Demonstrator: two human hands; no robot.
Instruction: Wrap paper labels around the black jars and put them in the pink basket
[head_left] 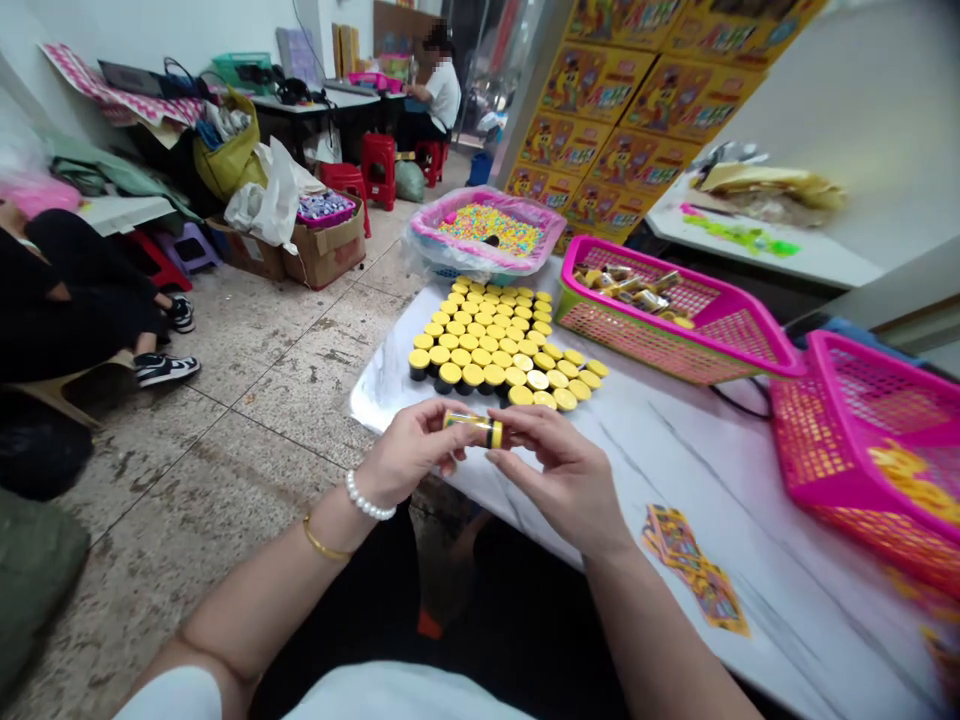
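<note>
A small clear tube (469, 425) with a printed wrap and yellow ends lies sideways between my hands, over the table's near edge. My left hand (416, 450) is closed around its left end, thumb along its side. My right hand (559, 465) pinches the yellow right end between its fingertips and thumb. Just beyond my hands stand rows of upright yellow-capped tubes (480, 345), packed close together. Right of my right hand, a loose pile of printed stickers (694, 570) rests on the white marbled table (622, 450).
A pink basket (675, 350) holds more tubes; another pink basket (814, 430) at right contains yellow pieces. Behind the rows sits a plastic-lined basin of colourful beads (487, 230). Yellow printed cartons (600, 120) are stacked behind. One person (439, 90) sits far back, another (75, 290) at left.
</note>
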